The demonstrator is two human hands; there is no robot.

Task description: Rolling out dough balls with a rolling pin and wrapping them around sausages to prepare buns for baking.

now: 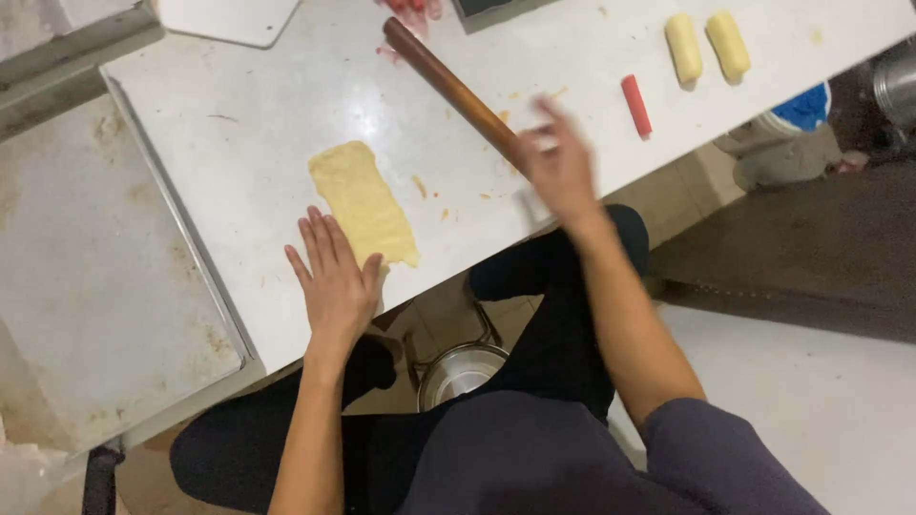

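A flattened strip of yellow dough [363, 202] lies on the white table [267, 114]. My left hand [334, 277] rests flat on the table at the dough's near end, fingers spread, thumb touching its edge. A long brown wooden rolling pin [448, 86] lies diagonally on the table. My right hand [561, 170] is blurred with motion over the pin's near end, fingers apart; a grip on the pin does not show. A small pale object [530, 204] sits just below that hand at the table's edge.
Two yellow dough logs [706, 45] and a red stick [635, 105] lie at the far right. Pink scraps [410, 11] and a white board [229, 19] sit at the back. A worn metal surface [95, 286] adjoins the left. A steel pot [460, 374] stands under the table.
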